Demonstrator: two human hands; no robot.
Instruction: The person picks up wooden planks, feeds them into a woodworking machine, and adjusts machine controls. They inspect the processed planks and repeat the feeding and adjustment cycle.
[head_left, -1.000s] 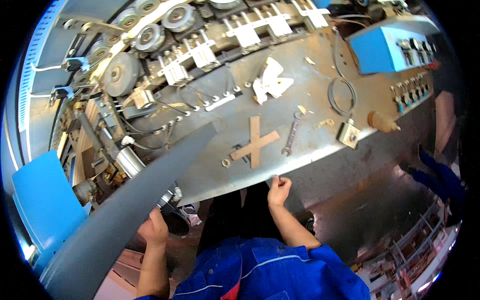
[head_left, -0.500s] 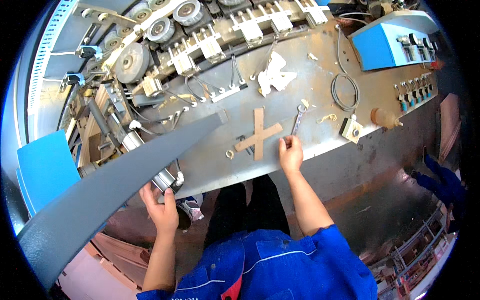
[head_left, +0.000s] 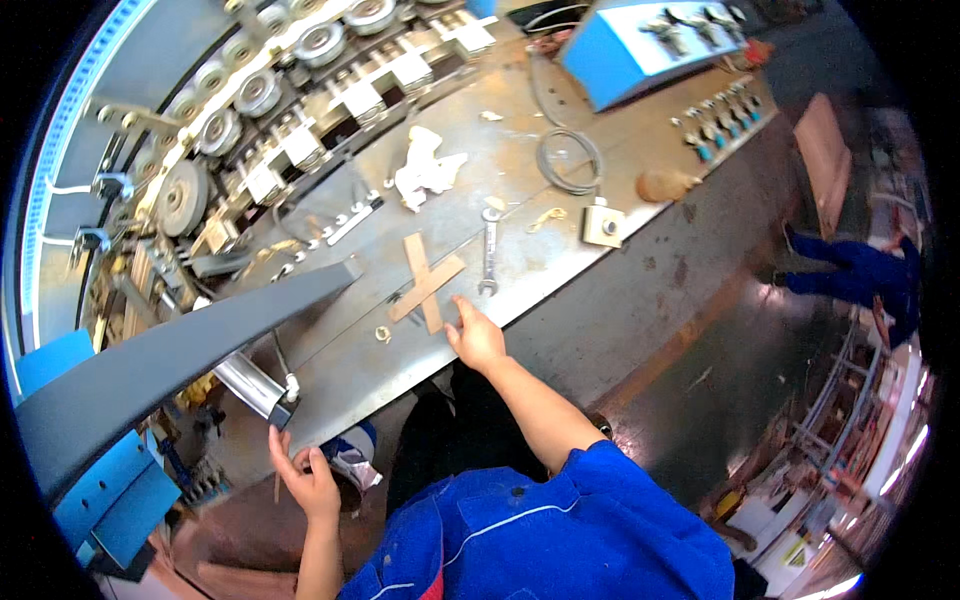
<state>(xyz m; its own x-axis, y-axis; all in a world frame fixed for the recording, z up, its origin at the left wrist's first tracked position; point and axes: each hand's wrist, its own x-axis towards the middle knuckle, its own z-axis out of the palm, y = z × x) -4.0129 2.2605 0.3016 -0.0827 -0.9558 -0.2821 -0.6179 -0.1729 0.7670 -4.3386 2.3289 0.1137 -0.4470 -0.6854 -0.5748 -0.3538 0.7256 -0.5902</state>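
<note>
My right hand (head_left: pixel 478 334) is at the near edge of the metal machine table, fingers apart and holding nothing. Just above it lies a steel wrench (head_left: pixel 490 252), flat on the table and apart from the fingers. To its left rest two crossed strips of brown wood or board (head_left: pixel 426 282), with part of a small dark tool showing beneath them. My left hand (head_left: pixel 308 480) is off the table edge with its fingers spread, the fingertips close to the end of a silver air cylinder (head_left: pixel 250 384); whether they touch it I cannot tell.
A long dark grey bar (head_left: pixel 200 345) slants over the left side. Rollers and clamps (head_left: pixel 300 145) line the back. On the table are crumpled white cloth (head_left: pixel 426 170), coiled cable (head_left: pixel 570 162), a small switch box (head_left: pixel 602 222) and a bottle (head_left: pixel 664 186). A person (head_left: pixel 850 265) is at far right.
My right hand has let go of the wrench, which now lies on the table. My left hand has come away from the cylinder's side. The whole view has turned and shifted.
</note>
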